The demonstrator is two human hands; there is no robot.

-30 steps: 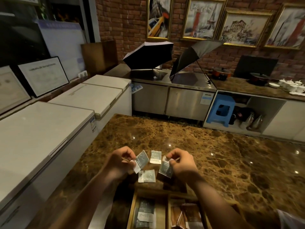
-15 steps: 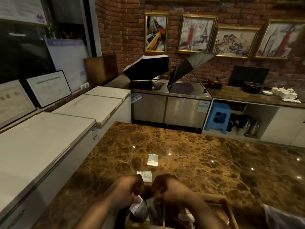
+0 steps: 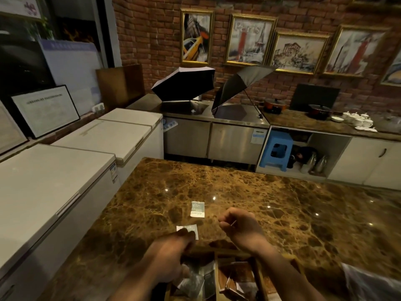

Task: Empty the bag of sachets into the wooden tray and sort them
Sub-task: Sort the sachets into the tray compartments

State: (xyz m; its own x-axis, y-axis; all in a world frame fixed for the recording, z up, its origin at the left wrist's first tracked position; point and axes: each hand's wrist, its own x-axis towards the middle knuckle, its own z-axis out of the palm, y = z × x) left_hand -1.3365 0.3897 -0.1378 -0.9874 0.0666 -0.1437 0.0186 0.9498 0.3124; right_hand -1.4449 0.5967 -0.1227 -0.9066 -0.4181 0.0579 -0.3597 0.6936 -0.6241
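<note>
A wooden tray (image 3: 230,253) sits at the table's near edge, partly under my wrists. Its left compartment holds grey sachets (image 3: 196,281) and its right compartment holds brown sachets (image 3: 235,279). Two pale sachets lie flat on the marble beyond the tray: a near one (image 3: 192,229) and a far one (image 3: 197,209). My left hand (image 3: 171,252) reaches forward over the tray, its fingertips covering the near sachet's lower left corner. My right hand (image 3: 237,227) hovers right of both sachets with its fingers curled in and nothing visible in them.
A crumpled clear plastic bag (image 3: 368,283) lies at the bottom right. The brown marble table (image 3: 282,213) stretches ahead and right. White chest freezers (image 3: 54,181) line the left side. Steel counters with two opened umbrellas (image 3: 184,83) stand behind.
Both hands carried sachets from the table down into the tray and let them go. Now they are up again, the left at the near sachet, the right out over the marble. The view tilted up.
</note>
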